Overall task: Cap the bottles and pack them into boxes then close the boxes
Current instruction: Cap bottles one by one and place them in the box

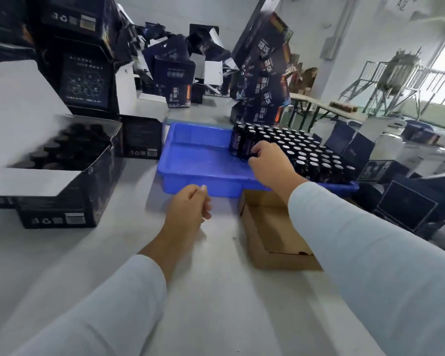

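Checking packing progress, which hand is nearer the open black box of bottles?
Left. The left hand hovers over the table right of the open black box; the right hand is farther right, at the blue tray.

Clearly a small factory packing room. Dark printed cartons (88, 73) stacked high along the grey bench (216, 291), many with white flaps open. A blue plastic tray (198, 155) crowded with rows of dark bottles (306, 155). A steel tank on a metal frame (398, 70) by the window at the far right, near a folding table (316, 105) and more boxes below.
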